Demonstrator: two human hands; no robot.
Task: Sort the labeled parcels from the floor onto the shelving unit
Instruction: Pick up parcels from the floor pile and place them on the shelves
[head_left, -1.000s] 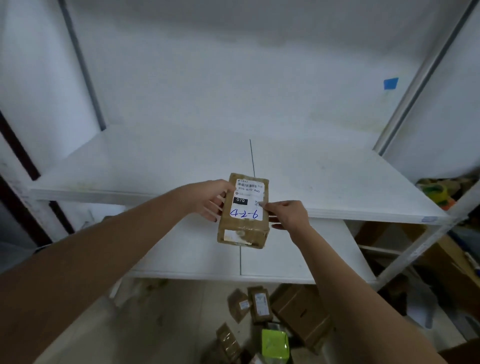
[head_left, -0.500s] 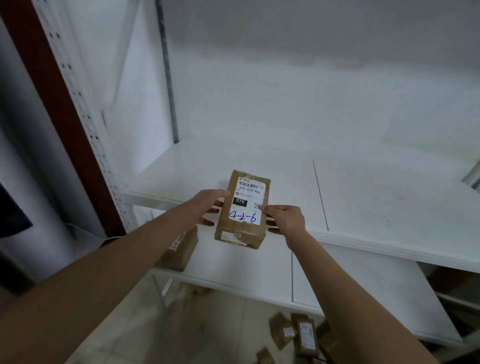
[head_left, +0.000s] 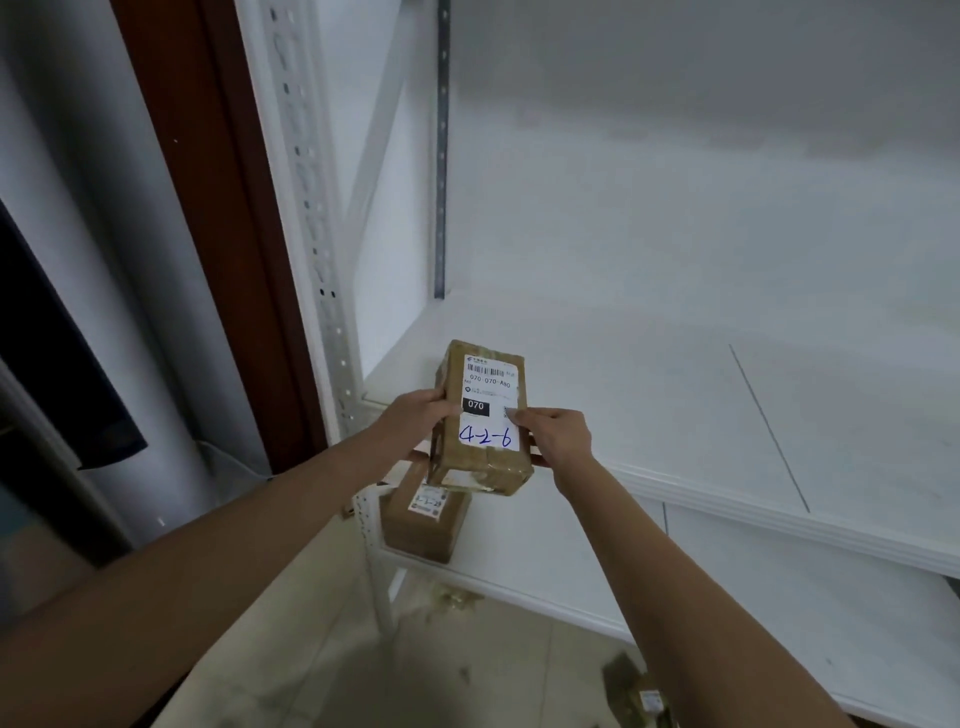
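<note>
Three parcels are in view. The one being handled, a brown taped parcel, is held between both hands over the near left corner of the upper shelf. Its near end juts out past the shelf's front edge, and it cannot be told whether its far end touches the board. Its white label faces up (a barcode, "070-070-A80", a black "070" box and "4-2-6" handwritten in blue).

The left hand grips the parcel's left side, its thumb curled onto the top edge and its other fingers hidden underneath. The right hand grips the right side, pinching with the thumb on the label's right edge. Its remaining fingers are also out of sight below.

The second parcel sits on the lower shelf at its near left corner, directly below the held one and partly covered by it. Its label is too small to read. The third parcel lies on the floor at the near right, cut off by the right forearm and the picture's lower edge.

Two shelves show, both white and both running off the right side. One perforated upright stands at the left, with a brown door frame just beside it. Small scraps lie on the floor under the lower shelf.
</note>
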